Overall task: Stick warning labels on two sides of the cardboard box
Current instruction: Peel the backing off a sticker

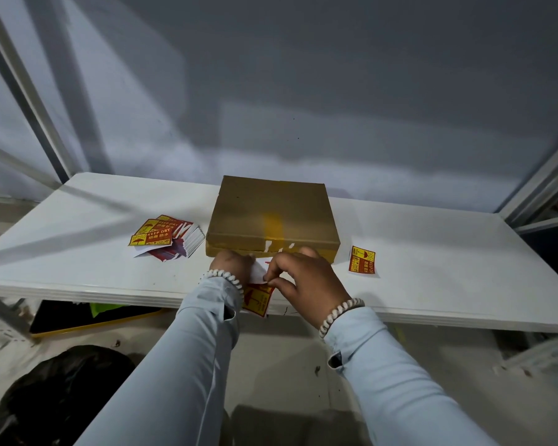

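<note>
While both hands pinched one label (259,297) at the tabletop's (94,252) near edge, left hand (231,265) gripped its white backing, right hand (303,278) its edge. Box (273,217) sat flat just behind them. Label pile (166,236) lay left of box, single label (362,260) right.

One cardboard box (273,217) lies on one white table (432,284). Left of the box sits one loose pile of labels (166,236); how many sheets it holds cannot be counted. Right of the box lies one single label (362,264), apart from it. Just in front of the box, two hands, the left hand (232,264) and the right hand (303,278), share one more label (258,296). Each wrist carries one beaded bracelet (340,315), two in all.
</note>
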`<state>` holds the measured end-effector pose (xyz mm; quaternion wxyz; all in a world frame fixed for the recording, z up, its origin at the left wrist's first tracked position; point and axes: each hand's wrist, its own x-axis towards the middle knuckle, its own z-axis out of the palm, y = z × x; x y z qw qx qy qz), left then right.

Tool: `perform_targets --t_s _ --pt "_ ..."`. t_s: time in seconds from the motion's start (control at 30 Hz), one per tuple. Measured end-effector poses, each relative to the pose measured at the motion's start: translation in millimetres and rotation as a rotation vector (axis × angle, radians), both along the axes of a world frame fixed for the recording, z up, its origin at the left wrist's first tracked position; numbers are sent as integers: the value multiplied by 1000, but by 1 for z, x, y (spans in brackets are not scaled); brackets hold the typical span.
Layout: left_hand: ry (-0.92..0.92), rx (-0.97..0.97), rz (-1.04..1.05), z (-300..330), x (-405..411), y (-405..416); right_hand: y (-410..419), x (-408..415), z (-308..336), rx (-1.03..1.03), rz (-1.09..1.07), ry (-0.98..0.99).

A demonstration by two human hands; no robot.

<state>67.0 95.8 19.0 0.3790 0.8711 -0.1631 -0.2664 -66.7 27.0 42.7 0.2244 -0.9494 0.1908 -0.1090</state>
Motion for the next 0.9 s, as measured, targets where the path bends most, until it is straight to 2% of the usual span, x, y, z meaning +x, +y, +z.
perform_targets --t_s 0.17,0.37,0.57,0.8,0.9 --pt "-18 -92 -121 16 -7 -1 -6 -6 3 38 -56 -101" --pt "196 16 -264 19 -6 5 -7 -8 2 79 -48 -53" --pt "403 -112 -146 24 -12 5 -8 -8 1 16 -65 -48" --pt "91 -7 -297 24 -15 8 -4 -6 2 8 -77 -35" --pt "76 -48 -169 22 -11 7 -3 -5 1 -9 -101 -33"
